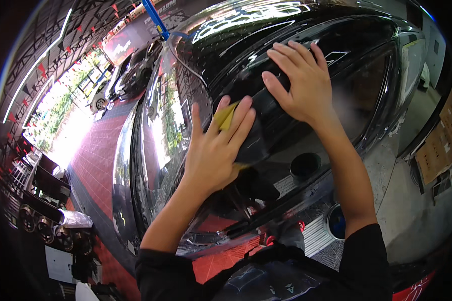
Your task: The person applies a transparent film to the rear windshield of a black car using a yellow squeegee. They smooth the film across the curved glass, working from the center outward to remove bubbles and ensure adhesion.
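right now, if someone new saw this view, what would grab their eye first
Likely the left hand, spread over the glossy black car mid-picture, a yellow piece showing between its fingers. The right hand, spread higher and to its right, comes next. Then the blazing daylight at left, beside the red floor.

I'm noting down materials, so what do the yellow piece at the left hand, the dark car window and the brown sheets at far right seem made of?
Yellow piece: probably plastic or card, fairly matte, thin and straight-edged.
Dark car window: likely glass, perhaps tinted; smooth and glossy, with reflections.
Brown sheets: apparently cardboard, flat, dull and tan.
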A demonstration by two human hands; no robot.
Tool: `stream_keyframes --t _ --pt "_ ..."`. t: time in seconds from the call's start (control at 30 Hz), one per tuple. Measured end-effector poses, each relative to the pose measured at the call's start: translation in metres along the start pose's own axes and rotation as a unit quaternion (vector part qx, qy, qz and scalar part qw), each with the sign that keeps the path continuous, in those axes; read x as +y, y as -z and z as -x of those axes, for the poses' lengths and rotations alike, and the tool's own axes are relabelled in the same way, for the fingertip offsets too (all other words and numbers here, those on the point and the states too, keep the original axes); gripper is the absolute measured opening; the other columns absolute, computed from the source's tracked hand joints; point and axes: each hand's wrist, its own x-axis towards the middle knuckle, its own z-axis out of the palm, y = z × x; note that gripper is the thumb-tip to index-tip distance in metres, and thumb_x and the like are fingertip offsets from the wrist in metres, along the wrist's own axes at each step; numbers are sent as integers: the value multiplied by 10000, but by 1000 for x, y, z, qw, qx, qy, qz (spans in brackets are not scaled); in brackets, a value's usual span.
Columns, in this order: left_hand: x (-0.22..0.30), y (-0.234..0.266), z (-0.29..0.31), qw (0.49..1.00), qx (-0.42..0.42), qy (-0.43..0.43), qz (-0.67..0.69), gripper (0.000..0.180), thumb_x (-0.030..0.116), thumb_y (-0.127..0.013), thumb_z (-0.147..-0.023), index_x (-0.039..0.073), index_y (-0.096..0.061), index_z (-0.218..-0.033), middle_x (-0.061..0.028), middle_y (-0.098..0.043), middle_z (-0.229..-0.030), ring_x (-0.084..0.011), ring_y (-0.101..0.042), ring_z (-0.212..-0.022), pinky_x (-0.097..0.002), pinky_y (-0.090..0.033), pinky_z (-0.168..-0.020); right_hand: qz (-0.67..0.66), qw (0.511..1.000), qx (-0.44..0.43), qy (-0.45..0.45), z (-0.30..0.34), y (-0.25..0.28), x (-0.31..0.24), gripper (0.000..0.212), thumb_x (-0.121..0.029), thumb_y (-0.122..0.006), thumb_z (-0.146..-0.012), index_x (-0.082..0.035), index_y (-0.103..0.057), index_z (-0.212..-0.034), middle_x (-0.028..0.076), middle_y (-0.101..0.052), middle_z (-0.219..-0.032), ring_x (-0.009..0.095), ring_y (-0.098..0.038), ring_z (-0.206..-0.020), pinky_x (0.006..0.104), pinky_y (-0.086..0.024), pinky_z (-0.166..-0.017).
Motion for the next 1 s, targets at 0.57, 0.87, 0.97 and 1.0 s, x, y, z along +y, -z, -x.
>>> stream_keyframes --t 0.57,0.87,0.97,1.0 --pt "8 -38 82 999 22 38 32 848 411 -710 -773 87 -435 -1507 -39 -303 -1652 -377 -257 -1520 -785 -113 -1118 -27 999 30 -3 4 5 2 369 -397 -608 -936 -97 -732 -1109 49 -707 -1198 239 -589 -1233 492 -312 -1152" --pt "16 -18 16 1000 3 11 -4 860 490 -715 -740 105 -493 -1477 -25 -358 -1625 -380 -250 -1526 -798 -29 -1118 -40 999 20 9 12 -5 16 354 -386 -604 -937 -125 -735 -1137 41 -702 -1236 238 -594 -1230 473 -302 -1160" --pt "7 -36 100 997 -36 70 18 844 487 -702 -756 105 -489 -1478 -25 -358 -1624 -365 -255 -1527 -800 -27 -1117 -32 999 23 3 6 4 7 362 -392 -622 -927 -116 -733 -1133 40 -705 -1226 241 -596 -1231 481 -303 -1161" --pt "1 -48 128 996 -27 61 -53 837 544 -619 -793 91 -479 -1483 -61 -356 -1626 -391 -256 -1521 -775 -7 -1136 -28 999 22 -7 3 4 0 364 -394 -629 -923 -113 -733 -1130 40 -705 -1224 242 -596 -1232 482 -303 -1161"
